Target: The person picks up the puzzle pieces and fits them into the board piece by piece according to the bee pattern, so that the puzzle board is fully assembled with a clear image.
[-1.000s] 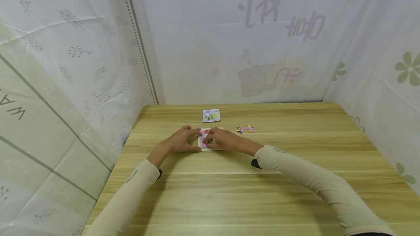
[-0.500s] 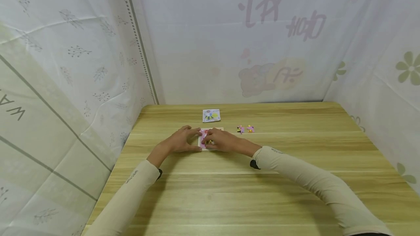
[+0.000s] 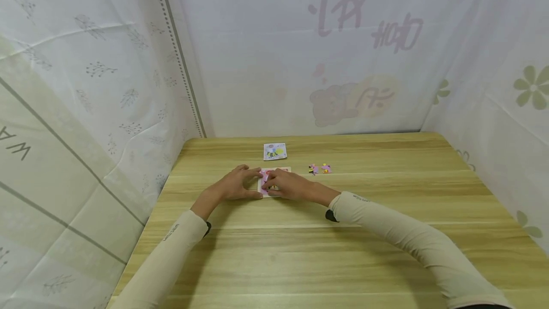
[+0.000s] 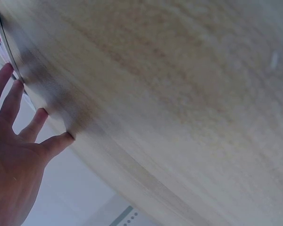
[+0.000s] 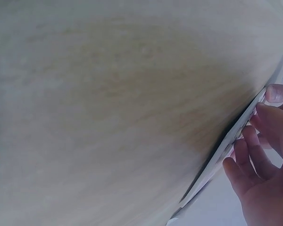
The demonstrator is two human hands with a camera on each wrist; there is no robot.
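Observation:
A small puzzle board point(image 3: 288, 169) with a pale rim and pink pieces lies flat on the table. My left hand point(image 3: 237, 184) rests along its left side, thumb at the near corner and forefinger at the far one; its spread fingers look nearly straight in the left wrist view. From the right, my right hand point(image 3: 292, 185) reaches over the board and covers much of it. Its curled fingers pinch a puzzle piece low over the picture, mostly hidden by the hand. The right wrist view shows the board point(image 5: 212, 167) edge-on beneath these fingers.
Two loose puzzle pieces, one with black and yellow stripes point(image 3: 313, 169) and one pink and yellow point(image 3: 327, 169), lie right of the board. Behind it lies a picture card point(image 3: 275, 151) with a bee. Patterned curtains point(image 3: 257, 61) hang behind the wooden table point(image 3: 266, 261).
My right fingers have shifted slightly left and nearer over the board, hiding more of the bee picture. The left hand stays at the board's side. Loose pieces and card have not moved.

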